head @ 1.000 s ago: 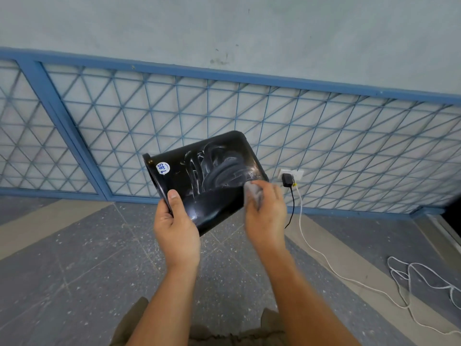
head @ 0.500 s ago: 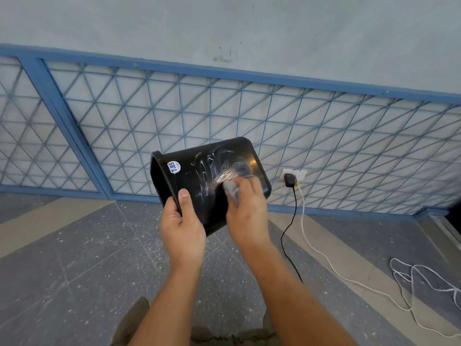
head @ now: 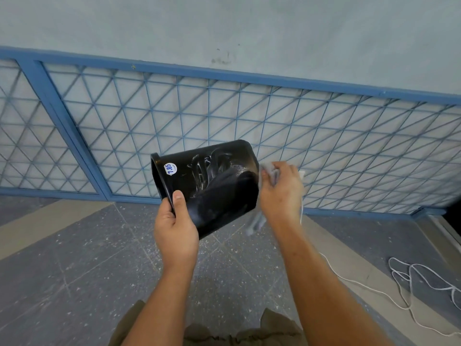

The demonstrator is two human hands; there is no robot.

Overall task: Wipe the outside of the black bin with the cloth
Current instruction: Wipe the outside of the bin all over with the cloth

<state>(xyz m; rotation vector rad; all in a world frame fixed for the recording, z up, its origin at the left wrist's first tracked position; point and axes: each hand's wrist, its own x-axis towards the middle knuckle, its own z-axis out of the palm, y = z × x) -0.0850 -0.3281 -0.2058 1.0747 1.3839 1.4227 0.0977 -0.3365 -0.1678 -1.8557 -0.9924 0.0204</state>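
A black bin [head: 214, 186] is held on its side in the air, rim to the left, base to the right. A round white price sticker [head: 170, 169] sits near its rim, and wet wipe streaks mark its upper side. My left hand [head: 175, 226] grips the rim, thumb on the outer wall. My right hand [head: 282, 193] holds a grey cloth [head: 268, 172] at the bin's base end on the right; a blurred tail of the cloth [head: 255, 222] hangs below the hand.
A blue metal grille [head: 224, 126] runs along the wall behind the bin. A white cable [head: 409, 275] lies coiled on the grey tiled floor [head: 74, 270] at the right. My trouser knees [head: 269, 328] show at the bottom edge.
My right hand with the cloth slid from the bin's side wall rightward to its base end. The bin stays tilted in my left hand.
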